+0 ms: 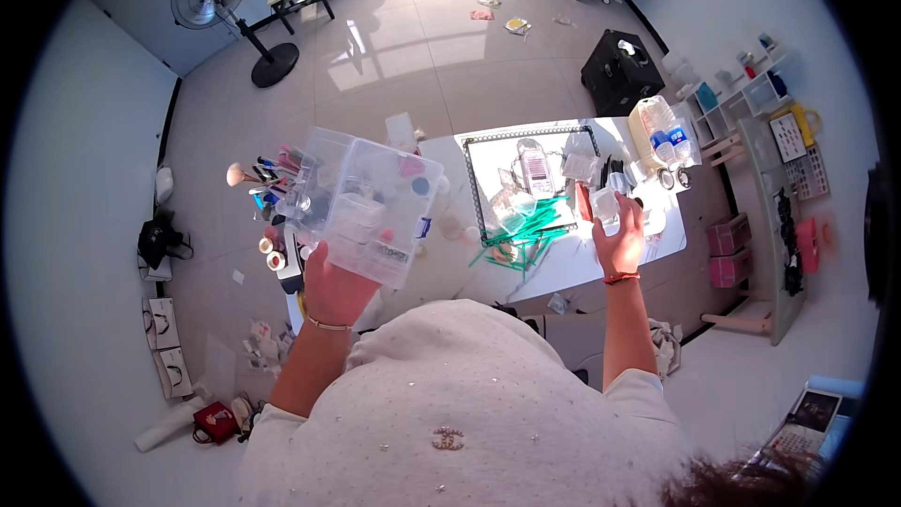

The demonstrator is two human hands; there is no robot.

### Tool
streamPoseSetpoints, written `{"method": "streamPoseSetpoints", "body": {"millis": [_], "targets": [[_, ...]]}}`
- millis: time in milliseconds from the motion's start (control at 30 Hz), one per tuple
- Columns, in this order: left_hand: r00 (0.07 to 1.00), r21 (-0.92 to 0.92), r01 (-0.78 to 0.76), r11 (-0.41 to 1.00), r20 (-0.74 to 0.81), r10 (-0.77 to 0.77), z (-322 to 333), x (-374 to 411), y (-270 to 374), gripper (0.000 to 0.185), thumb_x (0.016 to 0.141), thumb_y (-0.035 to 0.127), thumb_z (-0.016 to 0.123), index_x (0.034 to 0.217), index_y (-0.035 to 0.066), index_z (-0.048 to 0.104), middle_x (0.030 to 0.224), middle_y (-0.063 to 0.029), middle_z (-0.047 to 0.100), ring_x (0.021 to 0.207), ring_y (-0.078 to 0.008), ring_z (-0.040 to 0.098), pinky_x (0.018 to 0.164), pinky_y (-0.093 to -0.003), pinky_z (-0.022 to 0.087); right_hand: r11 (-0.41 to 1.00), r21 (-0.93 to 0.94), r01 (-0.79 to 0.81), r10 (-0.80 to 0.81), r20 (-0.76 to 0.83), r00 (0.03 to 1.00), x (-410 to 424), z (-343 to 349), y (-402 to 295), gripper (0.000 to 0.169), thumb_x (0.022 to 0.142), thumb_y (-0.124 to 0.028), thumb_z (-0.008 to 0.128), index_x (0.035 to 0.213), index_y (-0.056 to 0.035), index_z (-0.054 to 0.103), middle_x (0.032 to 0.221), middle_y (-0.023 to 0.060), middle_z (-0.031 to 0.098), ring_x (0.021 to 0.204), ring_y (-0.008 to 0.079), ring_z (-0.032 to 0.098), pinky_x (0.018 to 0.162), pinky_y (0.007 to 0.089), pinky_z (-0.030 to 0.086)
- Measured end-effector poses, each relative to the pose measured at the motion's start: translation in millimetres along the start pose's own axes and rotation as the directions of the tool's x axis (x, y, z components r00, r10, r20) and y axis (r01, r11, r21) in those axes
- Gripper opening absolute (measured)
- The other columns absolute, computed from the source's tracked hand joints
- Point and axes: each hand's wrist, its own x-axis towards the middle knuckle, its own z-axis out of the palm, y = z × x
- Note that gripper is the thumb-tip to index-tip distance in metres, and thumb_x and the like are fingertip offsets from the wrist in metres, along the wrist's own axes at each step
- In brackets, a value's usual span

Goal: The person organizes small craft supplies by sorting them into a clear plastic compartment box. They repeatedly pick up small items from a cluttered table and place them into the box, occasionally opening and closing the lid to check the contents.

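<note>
My left hand (341, 289) holds up a clear plastic storage case (387, 208) by its near edge. The case has a blue latch (423, 227), and smaller clear boxes show in or through it. Over on the right side of the table, my right hand (623, 243) has its thumb and fingers around a small clear plastic box (604, 204). Thin green sticks (528, 229) lie in a loose pile between the hands. Behind them, a tray with a dark beaded rim (468, 176) carries a pinkish packaged item (536, 170) and clear pieces.
Makeup brushes (236, 174) and pens crowd the table's left end. A cream basket (651, 123) with blue-labelled bottles stands at the back right. Beyond the marble-patterned table (450, 289) are a black wheeled case (619, 74) and a standing fan (274, 65). Shelving (739, 102) lines the right wall.
</note>
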Motion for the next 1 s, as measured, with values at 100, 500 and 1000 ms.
{"method": "streamPoseSetpoints", "body": {"millis": [100,500,1000], "targets": [[1.0,-0.03,0.003,1.0,0.03,-0.003,1,3,1,0.075,0.092,0.047,0.06,0.152,0.012,0.033,0.15,-0.0125,0.041,0.137,-0.0371,0.042,0.107,-0.0564,0.04,0.995,0.093,0.045,-0.044,-0.013,0.999,19,-15,-64,0.06,0.071,-0.009,0.079,0.127,-0.0053,0.058,0.123,0.0179,0.056,0.11,0.0368,0.058,0.093,0.044,0.051],[0.996,-0.005,0.028,1.0,0.082,-0.027,15,-1,-2,0.078,0.092,0.047,0.06,0.152,0.008,0.031,0.15,-0.013,0.041,0.136,-0.0371,0.042,0.108,-0.0577,0.038,0.849,0.444,0.287,-0.293,-0.057,0.954,40,-60,-211,0.063,0.064,-0.003,0.078,0.123,-0.0026,0.056,0.121,0.0204,0.058,0.108,0.0371,0.059,0.088,0.0426,0.051],[0.991,-0.062,0.074,0.995,0.113,-0.067,25,-8,2,0.076,0.091,0.039,0.066,0.152,0.006,0.033,0.149,-0.0152,0.043,0.139,-0.0375,0.041,0.106,-0.0576,0.041,0.346,0.929,0.136,-0.225,-0.059,0.973,35,-60,-244,0.069,0.067,0.017,0.072,0.128,-0.0054,0.05,0.135,0.0196,0.051,0.124,0.0272,0.053,0.089,0.0359,0.052]]}}
